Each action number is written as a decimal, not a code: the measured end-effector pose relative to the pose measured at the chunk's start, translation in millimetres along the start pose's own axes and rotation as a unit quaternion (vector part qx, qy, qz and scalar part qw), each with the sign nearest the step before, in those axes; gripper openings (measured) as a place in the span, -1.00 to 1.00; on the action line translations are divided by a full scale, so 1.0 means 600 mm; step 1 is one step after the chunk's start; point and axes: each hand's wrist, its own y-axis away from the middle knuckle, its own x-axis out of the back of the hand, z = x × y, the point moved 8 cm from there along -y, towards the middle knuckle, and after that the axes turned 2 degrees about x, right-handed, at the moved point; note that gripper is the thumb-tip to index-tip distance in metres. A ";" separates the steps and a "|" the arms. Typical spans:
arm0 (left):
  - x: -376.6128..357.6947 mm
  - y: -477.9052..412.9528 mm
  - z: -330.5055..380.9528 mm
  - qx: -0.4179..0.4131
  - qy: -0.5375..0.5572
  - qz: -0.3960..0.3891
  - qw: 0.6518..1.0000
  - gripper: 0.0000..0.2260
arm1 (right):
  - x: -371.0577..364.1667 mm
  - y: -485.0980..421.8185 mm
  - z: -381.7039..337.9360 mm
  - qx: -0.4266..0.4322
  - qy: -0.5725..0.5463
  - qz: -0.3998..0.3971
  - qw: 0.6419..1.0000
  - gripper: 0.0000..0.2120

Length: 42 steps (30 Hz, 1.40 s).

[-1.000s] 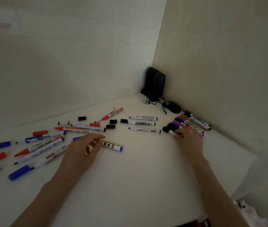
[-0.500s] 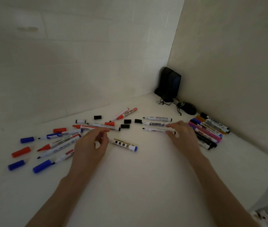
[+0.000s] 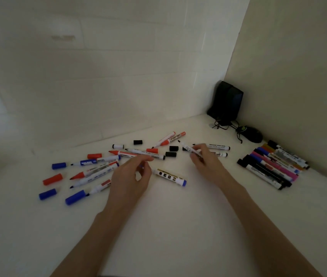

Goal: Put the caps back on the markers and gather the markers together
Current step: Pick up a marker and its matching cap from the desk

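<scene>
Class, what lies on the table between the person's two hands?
In the head view, one white marker with a blue end lies on the white table between the left hand and the right hand, which grips an uncapped black-tipped marker.

An uncapped black marker point(image 3: 188, 149) was pinched in the right hand point(image 3: 204, 160), tip aimed up-left, just above the table point(image 3: 178, 226). The left hand point(image 3: 132, 176) was held curled, with a small blue piece point(image 3: 141, 166) pinched between thumb and forefinger; what it was couldn't be made out. A blue-ended marker point(image 3: 170, 176) was laid just beside that hand. Uncapped markers, blue caps point(image 3: 58, 165), red caps point(image 3: 52, 179) and black caps point(image 3: 174, 148) were scattered to the left and behind. Capped markers point(image 3: 272, 166) were bunched by the right wall. A black box point(image 3: 228, 102) and mouse point(image 3: 252, 134) were parked in the corner.
</scene>
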 end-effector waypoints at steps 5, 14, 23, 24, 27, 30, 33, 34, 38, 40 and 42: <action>0.006 0.002 -0.005 0.006 0.005 0.005 1.000 -0.80 | -0.040 -0.031 -0.046 0.040 0.021 0.015 0.999 -0.78; 0.002 -0.009 -0.036 0.083 -0.009 0.011 0.996 -0.89 | -0.022 -0.023 -0.056 0.000 -0.060 0.062 0.996 -0.85; -0.025 -0.005 -0.017 0.068 0.162 -0.078 0.981 -0.82 | -0.046 0.046 -0.135 0.105 -0.168 -0.024 0.980 -0.94; -0.025 -0.006 -0.021 0.076 0.171 -0.076 0.979 -0.84 | -0.050 0.048 -0.134 0.101 -0.173 -0.027 0.979 -0.96; -0.028 -0.007 -0.024 0.087 0.187 -0.087 0.975 -0.83 | -0.051 0.056 -0.136 0.103 -0.189 -0.023 0.976 -0.97; -0.033 -0.005 -0.019 0.069 0.192 -0.109 0.973 -0.81 | -0.050 0.063 -0.141 0.114 -0.194 -0.018 0.974 -0.93; -0.028 -0.004 -0.018 0.064 0.192 -0.097 0.975 -0.84 | -0.049 0.063 -0.139 0.119 -0.190 -0.023 0.974 -0.90; -0.025 -0.004 -0.019 0.072 0.196 -0.089 0.974 -0.84 | -0.046 0.064 -0.137 0.123 -0.178 -0.024 0.976 -0.92; -0.012 -0.008 -0.026 0.098 0.243 -0.064 0.963 -0.80 | -0.029 0.063 -0.106 0.134 -0.094 0.005 0.987 -0.68; -0.010 -0.010 -0.034 0.115 0.259 -0.055 0.957 -0.80 | -0.019 0.064 -0.097 0.158 -0.031 0.037 0.986 -0.66; -0.010 -0.011 -0.039 0.125 0.265 -0.053 0.955 -0.80 | -0.015 0.065 -0.096 0.174 0.022 0.057 0.983 -0.68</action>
